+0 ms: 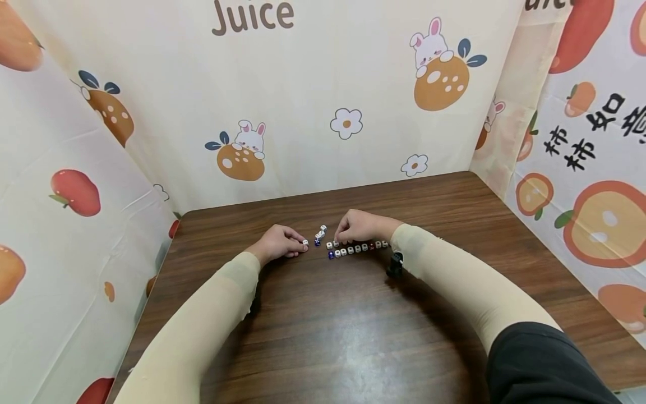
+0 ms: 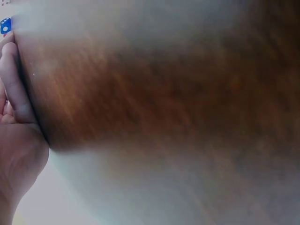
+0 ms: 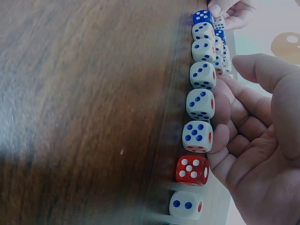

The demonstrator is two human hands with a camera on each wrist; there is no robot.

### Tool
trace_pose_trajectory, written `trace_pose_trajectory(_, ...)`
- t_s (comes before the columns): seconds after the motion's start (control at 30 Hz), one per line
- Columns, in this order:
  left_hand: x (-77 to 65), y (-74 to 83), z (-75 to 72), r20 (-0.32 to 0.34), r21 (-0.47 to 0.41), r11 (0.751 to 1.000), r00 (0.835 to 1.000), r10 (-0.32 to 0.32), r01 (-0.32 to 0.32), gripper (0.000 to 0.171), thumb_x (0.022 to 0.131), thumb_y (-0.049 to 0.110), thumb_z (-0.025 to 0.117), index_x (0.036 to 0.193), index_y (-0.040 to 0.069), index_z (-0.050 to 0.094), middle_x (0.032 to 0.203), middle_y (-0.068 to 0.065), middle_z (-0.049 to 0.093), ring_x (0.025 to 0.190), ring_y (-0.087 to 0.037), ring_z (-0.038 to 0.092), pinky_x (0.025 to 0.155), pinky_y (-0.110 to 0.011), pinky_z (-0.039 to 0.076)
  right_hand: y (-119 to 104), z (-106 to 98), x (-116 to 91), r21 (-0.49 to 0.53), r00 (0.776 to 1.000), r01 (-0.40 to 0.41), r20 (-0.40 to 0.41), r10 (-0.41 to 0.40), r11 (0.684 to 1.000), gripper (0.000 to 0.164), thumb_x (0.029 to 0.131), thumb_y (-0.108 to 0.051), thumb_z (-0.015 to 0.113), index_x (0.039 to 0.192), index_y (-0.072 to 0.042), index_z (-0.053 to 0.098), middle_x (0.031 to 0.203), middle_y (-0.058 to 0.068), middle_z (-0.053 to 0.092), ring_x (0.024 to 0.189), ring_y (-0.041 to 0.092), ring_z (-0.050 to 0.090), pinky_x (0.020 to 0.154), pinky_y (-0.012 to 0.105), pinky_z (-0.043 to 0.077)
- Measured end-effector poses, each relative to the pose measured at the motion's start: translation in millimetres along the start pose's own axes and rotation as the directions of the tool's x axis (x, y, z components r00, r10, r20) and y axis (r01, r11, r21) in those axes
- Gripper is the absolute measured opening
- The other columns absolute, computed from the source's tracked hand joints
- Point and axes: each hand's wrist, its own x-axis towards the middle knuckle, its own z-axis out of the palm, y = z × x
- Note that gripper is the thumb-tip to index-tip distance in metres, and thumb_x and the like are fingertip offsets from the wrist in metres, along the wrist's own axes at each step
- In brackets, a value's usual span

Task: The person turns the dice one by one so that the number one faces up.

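My left hand [image 1: 279, 242] pinches a white die [image 1: 305, 242] between thumb and fingertips, left of the dice rows. In the left wrist view only the edge of that hand [image 2: 18, 89] shows, with a blue die [image 2: 5, 26] beyond it. My right hand [image 1: 355, 225] reaches over the back row, its fingertips at a white die [image 1: 336, 243], which they seem to pinch; the fingers largely hide it. In the right wrist view, the right hand [image 3: 258, 126] has curled fingers beside the front row, which includes a blue die [image 3: 202, 17], several white dice [image 3: 200, 104] and a red die [image 3: 192, 170].
A few loose dice, white [image 1: 323, 228] and blue [image 1: 317, 242], lie between the hands. The brown wooden table [image 1: 323, 325] meets a printed cloth wall [image 1: 303, 140] behind. A small black object [image 1: 395, 265] is at the right wrist.
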Motion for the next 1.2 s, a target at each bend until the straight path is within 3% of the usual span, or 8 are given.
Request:
trace_pose_trajectory(0.53,-0.2,3.0,5.0,-0.019,0.024,1.0,1.0,0.016,-0.016,0.022,0.096,0.013,0.092,0.114,0.002,0.085,0.091,-0.001,0.082,0.073,-0.007,0.071,0.068,-0.023,0.065,-2.4,-0.3,-2.3,-0.011,1.0,0.017,-0.008,-0.017,1.0,0.02,0.108,-0.02,0.071,0.108,-0.016,0.091,0.088,-0.001,0.082,0.073,0.009,0.066,0.067,0.023,0.05)
trace_pose_trajectory(1.2,-3.2,2.2,4.6,-0.024,0.048,0.998,0.999,0.043,-0.042,0.025,0.096,0.014,0.093,0.116,0.002,0.085,0.089,-0.001,0.082,0.074,-0.008,0.071,0.068,-0.023,0.064,-0.3,0.7,1.1,-0.002,1.0,0.024,-0.019,-0.024,1.0,0.02,0.107,-0.02,0.072,0.107,-0.016,0.092,0.084,-0.001,0.081,0.072,0.009,0.066,0.067,0.023,0.051)
